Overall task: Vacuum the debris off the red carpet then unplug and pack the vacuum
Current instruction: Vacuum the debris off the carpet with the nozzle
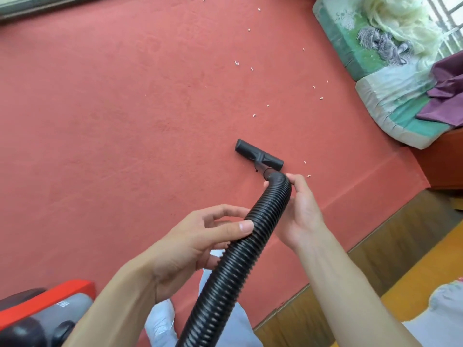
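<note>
A black ribbed vacuum hose [240, 259] runs up from the bottom of the frame to a black T-shaped nozzle [259, 154] resting on the red carpet [112, 121]. My left hand [200, 244] grips the hose midway, thumb on top. My right hand [299, 209] holds the hose's bend just behind the nozzle. Small white debris bits [254, 115] lie scattered on the carpet beyond and to the right of the nozzle. The red and grey vacuum body [42, 314] sits at the bottom left.
Green and white cushions [390, 101] with purple cloth [448, 96] and pale netting lie at the right edge. A wooden floor strip [375, 259] borders the carpet at lower right. My white shoe [160, 324] stands beneath the hose.
</note>
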`<state>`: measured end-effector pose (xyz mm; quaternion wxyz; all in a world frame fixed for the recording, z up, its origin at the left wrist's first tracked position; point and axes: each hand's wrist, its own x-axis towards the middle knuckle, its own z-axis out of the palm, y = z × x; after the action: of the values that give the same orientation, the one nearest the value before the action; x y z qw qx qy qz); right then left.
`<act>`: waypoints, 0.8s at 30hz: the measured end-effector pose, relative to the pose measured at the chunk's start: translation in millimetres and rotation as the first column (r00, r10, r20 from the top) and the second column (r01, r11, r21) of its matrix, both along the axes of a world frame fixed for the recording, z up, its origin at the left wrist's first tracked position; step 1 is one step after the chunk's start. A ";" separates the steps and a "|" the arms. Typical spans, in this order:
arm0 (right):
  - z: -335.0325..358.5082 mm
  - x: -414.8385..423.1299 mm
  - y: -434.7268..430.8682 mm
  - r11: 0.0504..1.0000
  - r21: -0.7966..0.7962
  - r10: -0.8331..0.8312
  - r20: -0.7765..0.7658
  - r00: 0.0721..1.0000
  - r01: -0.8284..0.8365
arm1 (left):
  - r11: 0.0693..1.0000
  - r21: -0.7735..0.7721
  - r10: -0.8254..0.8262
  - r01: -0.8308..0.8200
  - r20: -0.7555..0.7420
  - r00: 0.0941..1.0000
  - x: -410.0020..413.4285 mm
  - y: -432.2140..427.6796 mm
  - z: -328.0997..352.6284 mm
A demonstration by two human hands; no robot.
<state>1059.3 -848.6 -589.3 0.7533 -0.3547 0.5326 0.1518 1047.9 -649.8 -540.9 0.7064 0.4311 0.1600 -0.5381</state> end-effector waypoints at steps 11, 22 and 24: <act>-76.3 47.5 -0.2 0.979 -0.187 0.076 -0.053 0.996 -0.085 | 0.941 0.304 0.125 -0.146 0.086 0.988 -1.3 -16.8 -24.3; -22.8 24.0 22.7 0.994 -0.077 0.078 0.012 0.997 -0.076 | 0.959 0.166 0.245 -0.229 -0.079 0.966 3.4 12.6 1.5; -26.9 28.3 25.5 0.999 -0.031 0.033 0.012 0.999 -0.033 | 0.953 0.199 0.234 -0.230 0.000 0.972 5.8 15.2 3.1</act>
<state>1087.6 -823.1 -616.2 0.7485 -0.3761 0.5241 0.1536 1053.7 -634.6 -537.8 0.7165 0.4711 0.2703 -0.4378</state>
